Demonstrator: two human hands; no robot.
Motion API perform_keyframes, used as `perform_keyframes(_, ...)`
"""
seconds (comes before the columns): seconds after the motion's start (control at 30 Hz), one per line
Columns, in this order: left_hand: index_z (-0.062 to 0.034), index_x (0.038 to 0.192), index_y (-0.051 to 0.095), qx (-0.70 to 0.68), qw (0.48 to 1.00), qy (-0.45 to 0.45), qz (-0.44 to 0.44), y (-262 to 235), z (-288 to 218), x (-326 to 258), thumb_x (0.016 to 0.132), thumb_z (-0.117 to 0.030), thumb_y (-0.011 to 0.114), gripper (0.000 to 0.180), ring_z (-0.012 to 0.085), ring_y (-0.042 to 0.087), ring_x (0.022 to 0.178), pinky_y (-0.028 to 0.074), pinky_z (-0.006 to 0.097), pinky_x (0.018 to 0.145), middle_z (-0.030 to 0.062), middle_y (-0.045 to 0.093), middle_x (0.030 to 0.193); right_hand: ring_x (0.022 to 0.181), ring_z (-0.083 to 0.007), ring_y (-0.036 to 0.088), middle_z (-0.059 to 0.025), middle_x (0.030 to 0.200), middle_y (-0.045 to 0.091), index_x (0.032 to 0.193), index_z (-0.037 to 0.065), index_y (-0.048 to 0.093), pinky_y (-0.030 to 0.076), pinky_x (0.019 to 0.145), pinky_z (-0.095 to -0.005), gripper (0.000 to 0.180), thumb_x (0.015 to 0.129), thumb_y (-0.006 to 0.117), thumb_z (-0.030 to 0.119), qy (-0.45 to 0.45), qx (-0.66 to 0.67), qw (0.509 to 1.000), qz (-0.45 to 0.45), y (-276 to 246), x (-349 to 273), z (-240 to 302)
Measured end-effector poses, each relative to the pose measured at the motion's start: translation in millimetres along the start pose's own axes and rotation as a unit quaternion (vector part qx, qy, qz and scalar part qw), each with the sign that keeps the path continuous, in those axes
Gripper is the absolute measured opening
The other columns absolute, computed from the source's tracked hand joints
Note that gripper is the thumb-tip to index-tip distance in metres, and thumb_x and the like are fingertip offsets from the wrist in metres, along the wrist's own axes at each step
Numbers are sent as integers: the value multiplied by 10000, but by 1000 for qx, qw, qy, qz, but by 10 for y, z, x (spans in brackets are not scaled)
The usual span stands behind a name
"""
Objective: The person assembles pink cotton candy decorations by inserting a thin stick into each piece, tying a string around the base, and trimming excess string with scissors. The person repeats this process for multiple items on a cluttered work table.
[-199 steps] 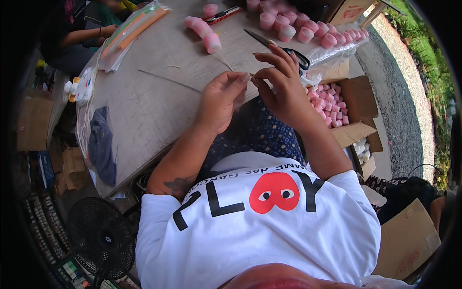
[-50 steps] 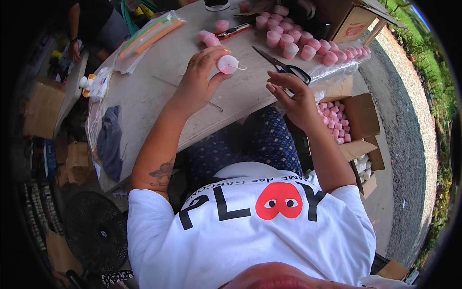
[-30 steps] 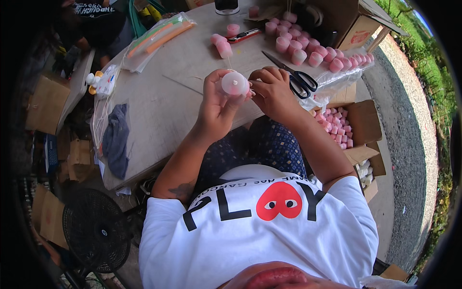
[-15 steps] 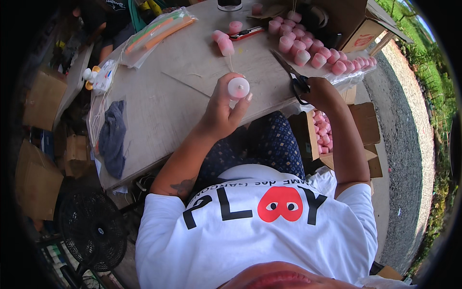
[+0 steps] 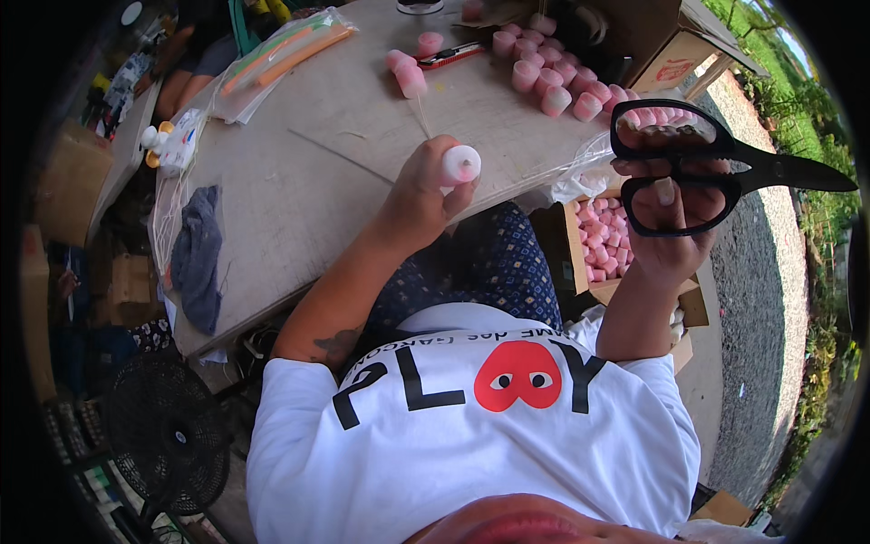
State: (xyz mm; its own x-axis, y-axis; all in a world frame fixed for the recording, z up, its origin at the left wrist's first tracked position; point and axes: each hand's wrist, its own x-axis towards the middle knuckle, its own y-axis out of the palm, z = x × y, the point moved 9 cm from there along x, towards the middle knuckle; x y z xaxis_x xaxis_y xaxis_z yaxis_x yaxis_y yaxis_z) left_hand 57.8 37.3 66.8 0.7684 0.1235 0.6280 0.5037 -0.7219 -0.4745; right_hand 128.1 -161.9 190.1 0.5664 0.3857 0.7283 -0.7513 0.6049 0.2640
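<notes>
Since half a second ago the right hand (image 5: 669, 238) has lifted the black-handled scissors (image 5: 716, 163) clear of the table and raised them toward the camera, at about 2 o'clock in the view; before, that hand lay low on them at the table's edge. Its fingers are threaded through both loops, grasping the scissors, whose closed blades point out to 3 o'clock. The left hand (image 5: 419, 195) has stayed much where it was, near the centre, clenched around a small pink cylinder with a pale round end (image 5: 460, 165), a thin thread or stick rising from it toward 12 o'clock.

Below the hands, the person's patterned dark lap shows between the forearms. At 3 o'clock, under the right hand, an open cardboard box of pink cylinders (image 5: 598, 249) sits beside the lap. The grey worktable (image 5: 299, 190) spreads beyond the left hand; a dark blue cloth (image 5: 198, 258) lies on it at 9 o'clock. Farther off, at 12 to 1 o'clock, a row of loose pink cylinders (image 5: 553, 77) lies on the table, with a red-handled cutter (image 5: 451, 56) just left of it. At 11 o'clock lies a clear plastic bag of orange and green sticks (image 5: 281, 50).
</notes>
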Motion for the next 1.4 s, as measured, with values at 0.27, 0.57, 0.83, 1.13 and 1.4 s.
perform_keyframes(0.27, -38, 1146, 454, -43, 999, -10, -7, 26, -15, -90, 835, -137, 654, 383, 382, 558, 929, 457, 444, 819, 182, 544, 1031, 1037, -225, 625, -189, 1190, 600, 1272, -21, 443, 513, 885, -355, 348, 928, 495, -29, 14, -17, 1000, 17, 270, -113, -72)
perform_keyframes(0.57, -34, 1142, 434, -60, 997, -43, -5, -9, 93, 1, 792, -105, 693, 441, 381, 551, 948, 451, 459, 814, 185, 542, 1032, 1040, -152, 570, -99, 1133, 577, 1246, -1, 433, 466, 889, -289, 359, 913, 564, -28, 196, -50, 979, -7, 248, -474, -484)
perform_keyframes(0.83, -36, 1132, 438, -30, 999, -17, -20, -14, -62, 37, 802, -120, 683, 420, 398, 549, 939, 446, 468, 823, 186, 548, 1025, 1136, -268, 579, -175, 1166, 570, 1240, 1, 412, 507, 919, -397, 360, 904, 515, -79, 38, 3, 999, -9, 421, -307, -142)
perform_keyframes(1.13, -57, 1145, 438, 15, 999, 26, -36, -66, -220, 132, 780, -119, 704, 457, 407, 553, 939, 454, 482, 812, 191, 545, 1037, 1082, -181, 584, -185, 1212, 581, 1277, -3, 388, 467, 893, -298, 376, 929, 526, -36, 118, -48, 989, 69, 518, -448, -530)
perform_keyframes(1.4, -53, 1138, 438, 77, 997, 12, -5, 15, -211, 135, 772, -112, 714, 461, 407, 560, 932, 456, 477, 808, 189, 551, 1017, 913, -147, 576, -143, 1235, 532, 1261, 3, 390, 474, 866, -295, 363, 928, 531, -26, 221, -121, 960, 123, 599, -595, -880)
